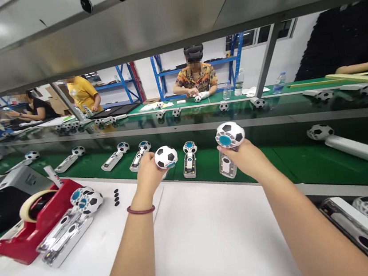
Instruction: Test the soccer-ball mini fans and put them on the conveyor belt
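1. Green conveyor belt (283, 157) runs across the view just beyond the far edge of the white worktable (200, 243); both hands are extended over that edge.
2. Open room: the centre of the white worktable between and below the forearms is bare. At its left stand a red tape dispenser (24, 229) and two finished fans (67, 228) lying side by side, with small black pads (116, 197) near them.
3. Left hand (148, 171): closed around the handle of a football-patterned fan (166, 157). The ball head protrudes to the right of the fingers, its patterned face toward the camera; the handle is mostly hidden.
4. Right hand (245, 157): closed around a second fan (229, 135), held upright. The ball head with a blue centre sits above the hand; the handle end shows below the fingers, over the belt.
5. Between the two hands, one fan on the belt (189, 157) lies apart from both. More fans lie in a row to the left along the belt.
6. Right edge: a white fan (342, 141) lies well apart on the belt.
7. Beyond the belt, a co-worker (196, 80) sits at a far table.
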`<action>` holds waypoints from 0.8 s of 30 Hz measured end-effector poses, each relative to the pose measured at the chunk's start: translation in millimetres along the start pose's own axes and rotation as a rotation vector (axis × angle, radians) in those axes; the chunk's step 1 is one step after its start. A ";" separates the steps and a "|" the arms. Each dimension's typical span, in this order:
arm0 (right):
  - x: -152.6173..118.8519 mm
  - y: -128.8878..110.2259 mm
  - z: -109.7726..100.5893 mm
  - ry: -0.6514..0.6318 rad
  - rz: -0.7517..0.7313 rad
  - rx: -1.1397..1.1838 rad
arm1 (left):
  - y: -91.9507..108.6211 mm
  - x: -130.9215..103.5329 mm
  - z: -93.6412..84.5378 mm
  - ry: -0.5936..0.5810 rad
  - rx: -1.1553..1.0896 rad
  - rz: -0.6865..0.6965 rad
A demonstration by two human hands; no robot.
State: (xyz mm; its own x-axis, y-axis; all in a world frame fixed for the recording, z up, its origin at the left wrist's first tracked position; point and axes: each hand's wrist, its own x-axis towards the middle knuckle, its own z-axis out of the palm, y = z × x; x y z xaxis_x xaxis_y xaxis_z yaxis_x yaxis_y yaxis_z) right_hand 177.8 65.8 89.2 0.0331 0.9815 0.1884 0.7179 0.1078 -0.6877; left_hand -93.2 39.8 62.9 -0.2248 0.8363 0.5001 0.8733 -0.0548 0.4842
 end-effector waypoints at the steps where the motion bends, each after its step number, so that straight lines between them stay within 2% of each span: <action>1: 7.8 7.5 9.2 -0.019 0.033 -0.024 | -3.6 -0.8 7.3 -0.033 0.058 -0.045; 3: 19.6 20.8 20.8 -0.001 0.075 -0.038 | -8.3 -1.2 16.8 -0.043 0.076 -0.109; 6: 27.6 30.7 26.5 0.133 0.086 0.012 | -9.9 4.6 23.9 0.060 0.051 -0.157; 8: 27.8 30.2 29.1 0.207 0.039 0.088 | -9.7 11.6 25.8 0.110 0.019 -0.188; 10: 25.4 26.7 35.7 0.213 -0.037 0.150 | -11.3 19.4 25.7 0.102 0.004 -0.196; 12: 22.3 23.3 47.9 0.134 -0.085 0.194 | -17.2 27.7 23.9 0.050 0.064 -0.182; 15: 20.2 21.0 73.5 -0.044 -0.068 0.194 | -36.6 41.8 20.1 -0.049 0.182 -0.215; 17: 22.9 20.0 90.5 -0.131 0.004 0.138 | -54.5 51.7 18.5 -0.103 0.202 -0.284; 20: 33.5 15.2 109.9 -0.195 0.152 0.048 | -79.7 63.7 21.4 -0.164 0.174 -0.427; 24: 52.1 4.4 122.3 -0.272 0.298 0.119 | -92.0 68.8 37.3 -0.222 0.046 -0.586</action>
State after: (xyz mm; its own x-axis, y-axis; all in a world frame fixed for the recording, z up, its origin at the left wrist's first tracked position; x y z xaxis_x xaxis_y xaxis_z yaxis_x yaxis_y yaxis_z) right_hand 97.6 136.7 10.3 0.0310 0.9767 -0.2122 0.6188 -0.1855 -0.7633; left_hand -172.9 122.7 25.9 -0.5805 0.8142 -0.0025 0.6512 0.4661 0.5989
